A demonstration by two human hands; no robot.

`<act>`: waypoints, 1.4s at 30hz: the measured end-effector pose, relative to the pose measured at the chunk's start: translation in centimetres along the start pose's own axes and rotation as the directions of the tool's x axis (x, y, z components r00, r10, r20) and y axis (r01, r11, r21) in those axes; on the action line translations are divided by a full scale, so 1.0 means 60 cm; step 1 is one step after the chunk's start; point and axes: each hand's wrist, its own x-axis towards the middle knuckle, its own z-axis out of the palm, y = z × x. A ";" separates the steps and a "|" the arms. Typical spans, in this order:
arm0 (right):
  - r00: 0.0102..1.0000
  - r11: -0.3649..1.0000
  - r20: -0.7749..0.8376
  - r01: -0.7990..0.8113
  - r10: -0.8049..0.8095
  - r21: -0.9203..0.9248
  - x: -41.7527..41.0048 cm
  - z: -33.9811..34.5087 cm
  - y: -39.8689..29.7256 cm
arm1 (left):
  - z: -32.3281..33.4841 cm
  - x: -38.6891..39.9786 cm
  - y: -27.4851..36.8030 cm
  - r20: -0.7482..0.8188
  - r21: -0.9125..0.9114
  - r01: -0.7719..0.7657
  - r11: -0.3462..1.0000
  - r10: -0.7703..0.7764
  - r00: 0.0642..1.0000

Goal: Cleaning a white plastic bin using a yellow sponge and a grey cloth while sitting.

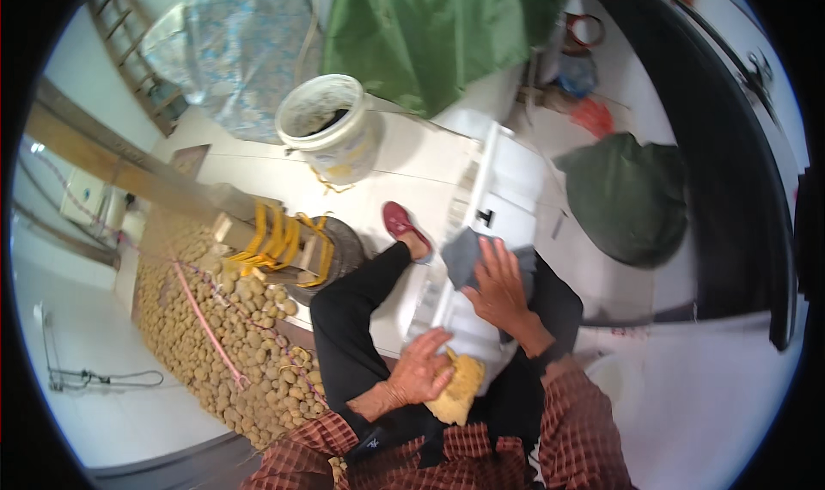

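Observation:
A long white panel (509, 200) with a black mark lies lengthwise between my legs, its near end by my lap. My right hand (499, 290) presses flat, fingers spread, on a grey cloth (461, 258) that lies across the panel. My left hand (422, 371) rests near the panel's near end, its fingers over the edge of a crumpled yellow piece (465, 387) that looks like sponge or cloth. Whether those fingers grip the yellow piece cannot be told.
Many round, potato-like tubers (225, 355) cover the floor at left. Beside them stands a wooden post base (277, 242) bound with yellow rope. A white bucket (322, 142) stands ahead; a dark green covered object (625, 200) and a black curved edge (722, 168) are at right.

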 end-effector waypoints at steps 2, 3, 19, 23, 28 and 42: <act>0.996 0.993 0.006 -0.094 0.094 -0.074 0.001 0.001 0.020 | 0.000 0.007 0.005 -0.002 -0.027 -0.007 1.000 0.007 1.000; 0.995 0.992 0.006 -0.098 0.099 -0.078 0.009 0.003 0.027 | 0.001 0.012 0.006 0.023 -0.042 -0.015 0.999 0.016 1.000; 0.781 0.920 -0.489 -0.294 0.388 0.260 0.253 -0.023 0.254 | -0.001 0.006 0.005 0.045 -0.066 0.092 0.994 -0.089 0.995; 0.883 0.908 -0.212 -0.413 0.418 0.067 0.276 0.019 0.284 | -0.002 0.010 0.003 0.073 -0.063 0.099 0.993 -0.094 0.993; 0.885 0.914 -0.257 -0.405 0.387 -0.017 0.264 0.045 0.244 | 0.001 0.006 0.004 0.059 -0.082 0.124 0.989 -0.120 0.991; 0.984 0.994 -0.174 -0.015 0.033 0.105 0.048 -0.010 0.030 | -0.002 0.015 0.004 0.020 -0.031 0.045 0.998 -0.045 0.999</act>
